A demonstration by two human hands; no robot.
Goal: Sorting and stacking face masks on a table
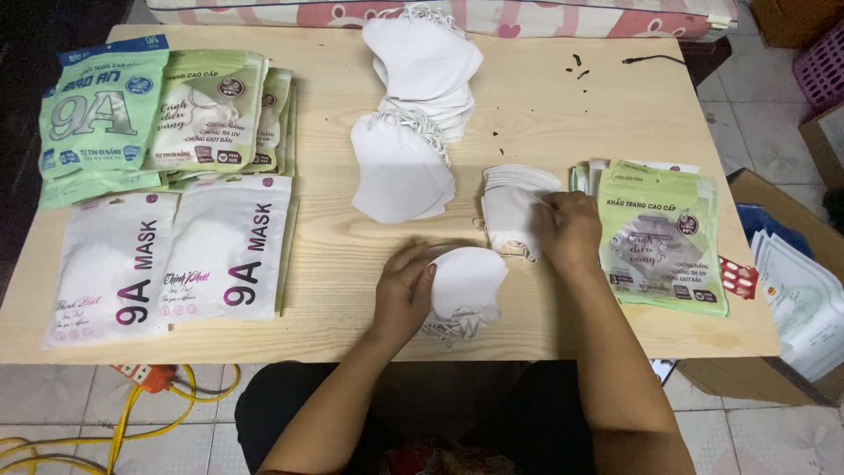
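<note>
Your left hand (403, 295) lay flat on a small stack of white masks (466, 286) at the near middle of the worktop (545, 105), fingers spread along the stack's left edge, pinning it down. Your right hand (570, 230) pinched the top of a second folded stack (510, 211) just beyond, fingers narrowed on one mask's edge. You did well to lift only a single layer and keep the ear loops from tangling. Green pouches (664, 237) sat right beside that hand; larger mask piles (413, 114) lay farther off, and white pouches (171, 255) lay at the left.
</note>
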